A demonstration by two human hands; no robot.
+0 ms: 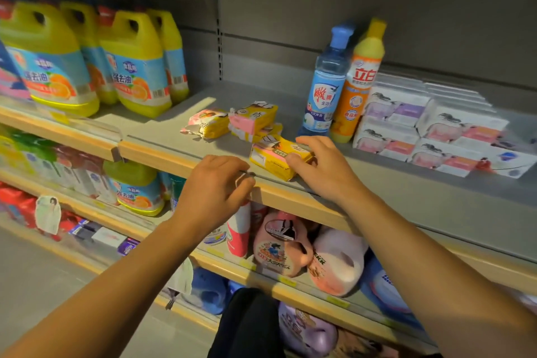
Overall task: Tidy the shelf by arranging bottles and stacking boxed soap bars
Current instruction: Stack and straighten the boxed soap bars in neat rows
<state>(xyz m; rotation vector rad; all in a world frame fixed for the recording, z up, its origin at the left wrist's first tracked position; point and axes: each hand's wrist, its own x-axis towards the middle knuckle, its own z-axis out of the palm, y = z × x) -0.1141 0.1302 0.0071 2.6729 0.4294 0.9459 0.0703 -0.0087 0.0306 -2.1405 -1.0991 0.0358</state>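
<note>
On the grey shelf (174, 136) lie several yellow soap bar packs. My right hand (316, 166) grips the nearest yellow soap pack (273, 158) at the shelf's front edge, fingers over its right end. My left hand (215, 189) hovers at the shelf lip just left of that pack, fingers curled, holding nothing that I can see. Behind lie a small stack of yellow-pink soap packs (255, 120) and a single one (206, 123) to its left. A blue bottle (325, 87) and an orange-yellow bottle (357, 87) stand upright side by side to the right.
White boxed soap bars (430, 131) are stacked in two layers at the right. Big yellow detergent jugs (87, 61) fill the left of the shelf. Lower shelves hold more jugs, pink refill bags (284, 247) and other packs. Grey floor lies at the lower left.
</note>
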